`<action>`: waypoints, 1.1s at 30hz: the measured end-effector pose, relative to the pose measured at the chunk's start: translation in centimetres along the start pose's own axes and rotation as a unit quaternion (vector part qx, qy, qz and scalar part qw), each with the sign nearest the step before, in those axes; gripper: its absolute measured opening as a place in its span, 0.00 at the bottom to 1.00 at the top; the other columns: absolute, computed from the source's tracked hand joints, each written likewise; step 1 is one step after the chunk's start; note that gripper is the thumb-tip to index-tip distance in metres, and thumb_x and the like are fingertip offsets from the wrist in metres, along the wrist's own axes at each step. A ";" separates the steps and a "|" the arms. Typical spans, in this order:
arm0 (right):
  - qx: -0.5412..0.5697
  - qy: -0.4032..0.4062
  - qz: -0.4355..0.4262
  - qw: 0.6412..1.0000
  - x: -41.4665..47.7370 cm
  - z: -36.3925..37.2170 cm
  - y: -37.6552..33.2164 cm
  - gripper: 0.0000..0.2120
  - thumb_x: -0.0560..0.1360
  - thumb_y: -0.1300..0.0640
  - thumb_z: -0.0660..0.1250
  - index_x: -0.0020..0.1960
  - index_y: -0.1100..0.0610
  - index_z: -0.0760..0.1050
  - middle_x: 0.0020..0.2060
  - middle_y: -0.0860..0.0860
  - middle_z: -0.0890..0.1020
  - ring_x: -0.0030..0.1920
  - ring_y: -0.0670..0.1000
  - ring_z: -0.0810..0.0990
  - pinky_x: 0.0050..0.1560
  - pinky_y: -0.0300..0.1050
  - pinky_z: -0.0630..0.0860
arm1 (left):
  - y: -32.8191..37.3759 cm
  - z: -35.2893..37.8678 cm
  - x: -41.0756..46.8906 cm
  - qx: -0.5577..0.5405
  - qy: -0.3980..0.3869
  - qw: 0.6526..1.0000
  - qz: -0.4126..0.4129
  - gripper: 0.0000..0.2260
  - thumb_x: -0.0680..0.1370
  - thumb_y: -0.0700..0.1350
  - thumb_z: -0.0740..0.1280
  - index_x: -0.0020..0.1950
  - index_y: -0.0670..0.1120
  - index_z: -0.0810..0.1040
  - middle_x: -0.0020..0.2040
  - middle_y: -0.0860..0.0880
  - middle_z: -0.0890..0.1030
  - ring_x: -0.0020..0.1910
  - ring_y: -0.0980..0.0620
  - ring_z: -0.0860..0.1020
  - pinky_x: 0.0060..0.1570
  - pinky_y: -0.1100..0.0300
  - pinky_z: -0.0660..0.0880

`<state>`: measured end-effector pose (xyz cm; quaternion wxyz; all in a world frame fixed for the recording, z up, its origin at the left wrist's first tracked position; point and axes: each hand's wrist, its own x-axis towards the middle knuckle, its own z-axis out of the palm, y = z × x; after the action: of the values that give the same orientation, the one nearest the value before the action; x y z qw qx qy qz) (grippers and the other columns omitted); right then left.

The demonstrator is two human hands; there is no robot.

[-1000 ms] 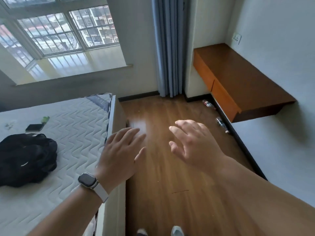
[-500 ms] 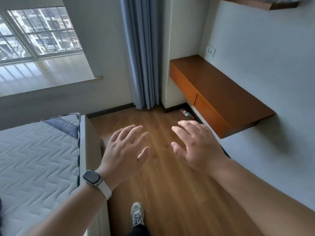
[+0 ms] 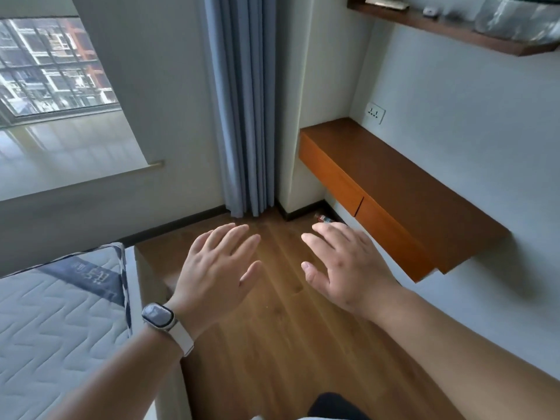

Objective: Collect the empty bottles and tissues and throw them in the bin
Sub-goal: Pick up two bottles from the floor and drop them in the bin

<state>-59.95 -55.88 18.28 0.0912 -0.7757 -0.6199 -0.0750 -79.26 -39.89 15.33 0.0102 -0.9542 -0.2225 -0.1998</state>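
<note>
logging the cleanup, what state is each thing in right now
left hand, open, holds nothing
right hand, open, holds nothing
bottle, lying on the floor by the wall, untouched
drawers, shut
curtain, gathered in the corner
socket, nothing plugged in

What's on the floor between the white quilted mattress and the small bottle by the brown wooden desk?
Bare brown wood floor in the head view, though the left hand and right hand hide part of it.

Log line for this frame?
left hand: open, empty | right hand: open, empty | bottle: on floor by desk
</note>
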 end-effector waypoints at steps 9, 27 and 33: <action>0.010 0.000 0.001 1.000 8.0 4.3 4.9 0.23 0.78 0.45 0.58 0.66 0.57 0.74 0.63 0.57 0.76 0.64 0.58 0.72 0.64 0.54 0.68 | -4.2 4.9 7.6 -0.005 -0.014 1.000 0.019 0.19 0.78 0.55 0.63 0.65 0.47 0.78 0.65 0.48 0.77 0.66 0.44 0.73 0.64 0.46 0.68; 0.080 -0.027 -0.004 0.996 29.9 13.0 26.2 0.23 0.79 0.44 0.57 0.66 0.56 0.73 0.63 0.56 0.75 0.65 0.58 0.71 0.64 0.55 0.68 | -9.4 16.9 35.8 0.057 -0.055 0.997 0.026 0.19 0.80 0.57 0.60 0.66 0.49 0.75 0.65 0.48 0.76 0.65 0.46 0.72 0.64 0.50 0.65; 0.089 -0.051 0.017 0.995 31.8 14.1 30.3 0.23 0.79 0.44 0.56 0.67 0.55 0.72 0.64 0.55 0.74 0.66 0.58 0.69 0.64 0.56 0.69 | -9.2 19.8 40.0 0.047 -0.095 0.994 0.039 0.19 0.79 0.55 0.61 0.66 0.49 0.76 0.64 0.49 0.77 0.65 0.46 0.73 0.64 0.49 0.67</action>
<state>-23.37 -28.89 10.39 0.1291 -0.7776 -0.6150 0.0217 -42.93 -12.67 11.94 0.0416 -0.9752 -0.1946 -0.0972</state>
